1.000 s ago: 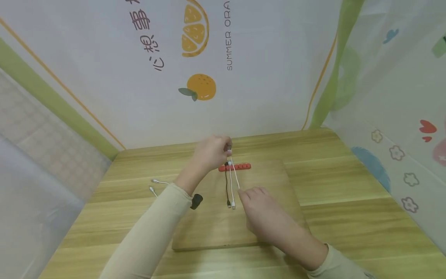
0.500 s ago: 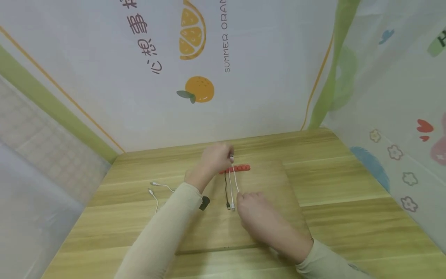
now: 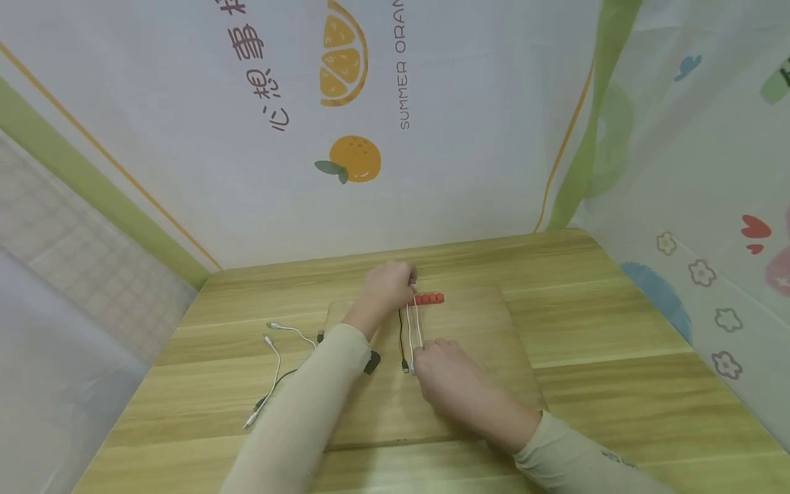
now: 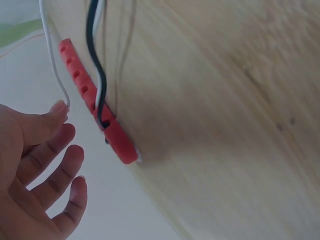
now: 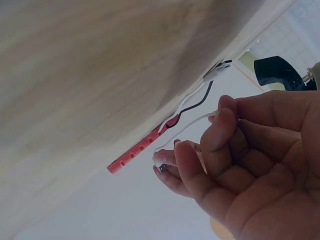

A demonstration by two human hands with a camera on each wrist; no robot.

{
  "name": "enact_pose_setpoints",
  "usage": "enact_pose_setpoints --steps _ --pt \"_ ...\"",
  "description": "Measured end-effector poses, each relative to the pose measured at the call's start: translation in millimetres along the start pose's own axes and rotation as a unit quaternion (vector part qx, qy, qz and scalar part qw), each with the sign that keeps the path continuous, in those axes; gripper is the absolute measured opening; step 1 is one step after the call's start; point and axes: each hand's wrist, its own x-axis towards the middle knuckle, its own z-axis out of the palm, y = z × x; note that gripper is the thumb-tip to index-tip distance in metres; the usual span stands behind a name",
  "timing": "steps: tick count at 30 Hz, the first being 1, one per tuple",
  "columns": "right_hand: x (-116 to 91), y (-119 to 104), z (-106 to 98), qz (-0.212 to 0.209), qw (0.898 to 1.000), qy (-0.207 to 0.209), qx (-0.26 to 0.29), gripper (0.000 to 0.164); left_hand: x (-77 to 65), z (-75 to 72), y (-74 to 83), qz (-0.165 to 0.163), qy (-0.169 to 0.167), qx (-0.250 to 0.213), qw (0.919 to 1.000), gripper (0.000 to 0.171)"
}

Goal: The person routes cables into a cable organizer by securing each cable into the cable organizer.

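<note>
- The head view is taken from above the near side of the tabletop (image 3: 197, 377) and is aimed forward and down, towards the orange-printed cloth (image 3: 457, 178); the widest area is covered.
- The left wrist view is taken close up and tilted, with the left grip (image 4: 36, 162) framed at the left edge.
- The right wrist view is dominated by the nearby right grip (image 5: 260, 170); the wooden board (image 5: 90, 75) is seen slanting at upper left.
- The red cable holder (image 3: 431, 299) is shared by all three.
</note>
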Motion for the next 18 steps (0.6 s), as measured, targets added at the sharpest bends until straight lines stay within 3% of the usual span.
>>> enact_pose_setpoints --steps 11,18 --pt "12.0 9.1 6.3 0.02 0.998 -0.04 0.035 0.016 10.0 9.7 -6.5 -0.013 -0.015 0.013 0.9997 0.002" --pt "13.4 12.5 8.6 0.018 0.997 -0.055 0.048 0.015 14.0 9.9 -6.5 -0.018 -0.02 0.029 0.9992 0.008"
